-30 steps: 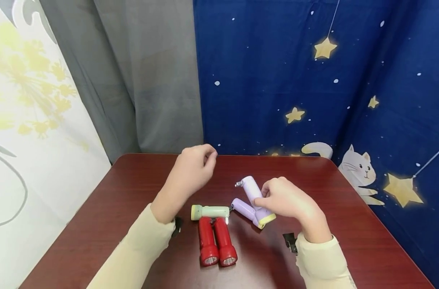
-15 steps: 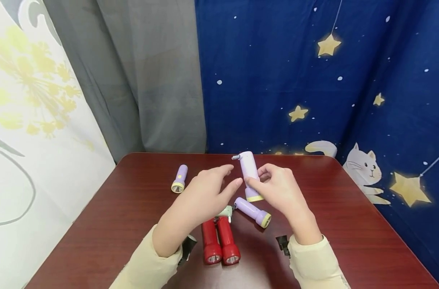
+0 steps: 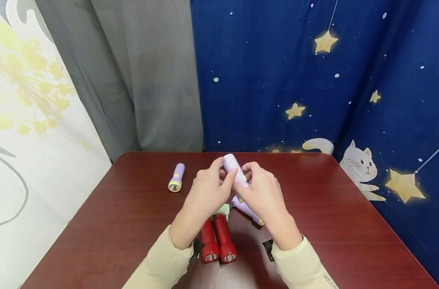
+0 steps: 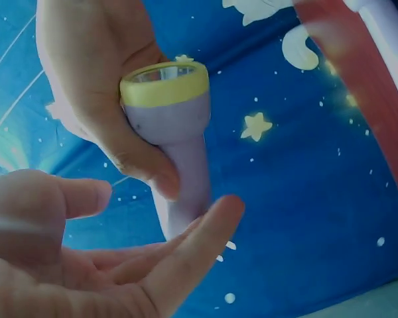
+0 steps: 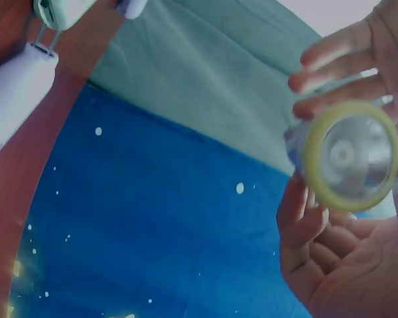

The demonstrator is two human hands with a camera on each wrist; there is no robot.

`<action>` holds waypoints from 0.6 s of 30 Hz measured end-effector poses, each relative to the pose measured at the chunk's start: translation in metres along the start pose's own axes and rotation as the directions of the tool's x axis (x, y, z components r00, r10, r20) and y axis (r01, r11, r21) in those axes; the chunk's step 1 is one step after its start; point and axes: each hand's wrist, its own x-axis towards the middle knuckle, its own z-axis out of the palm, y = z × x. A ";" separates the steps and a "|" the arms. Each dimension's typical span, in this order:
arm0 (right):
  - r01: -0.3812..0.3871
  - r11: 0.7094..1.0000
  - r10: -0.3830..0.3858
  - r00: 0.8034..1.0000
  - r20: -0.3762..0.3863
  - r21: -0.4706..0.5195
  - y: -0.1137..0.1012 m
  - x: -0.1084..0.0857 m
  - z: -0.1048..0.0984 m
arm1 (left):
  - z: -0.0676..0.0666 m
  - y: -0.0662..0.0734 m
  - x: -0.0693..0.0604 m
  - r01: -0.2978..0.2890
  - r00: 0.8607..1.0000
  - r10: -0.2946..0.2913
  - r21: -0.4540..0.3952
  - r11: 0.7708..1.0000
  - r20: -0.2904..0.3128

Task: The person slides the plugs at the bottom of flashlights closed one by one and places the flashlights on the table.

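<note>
A lilac flashlight with a yellow head ring is held above the table between both hands. My right hand grips it, the thumb pressed along its body in the left wrist view. My left hand is at its tail end; in that view the left fingers are extended beside the tail, and contact is hard to tell. The lens faces the right wrist camera. Below the hands lies another lilac flashlight, partly covered by the right hand.
Two red flashlights lie side by side near the front. Behind them is a pale green flashlight, mostly hidden by the left hand. A small lilac flashlight lies farther left on the brown table. Curtains hang behind the table.
The right hand has lifted the lilac flashlight off the other one and brought it left. The left hand has come down and right to meet it. The small flashlight at left has come into sight.
</note>
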 end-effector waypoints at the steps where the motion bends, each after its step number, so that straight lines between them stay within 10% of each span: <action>1: 0.034 0.999 -0.034 0.999 -0.018 -0.008 -0.002 -0.001 0.002 | 0.000 -0.001 0.001 -0.012 1.000 0.012 -0.002 1.000 -0.016; 7: 0.201 0.979 -0.203 0.977 -0.071 -0.036 -0.007 -0.004 0.011 | 0.000 -0.007 0.006 -0.042 0.997 0.035 -0.097 0.994 -0.072; 18: 0.080 0.948 -0.127 0.982 0.139 0.307 0.000 0.008 0.006 | -0.004 -0.025 0.014 0.047 0.994 -0.006 -0.388 0.920 0.107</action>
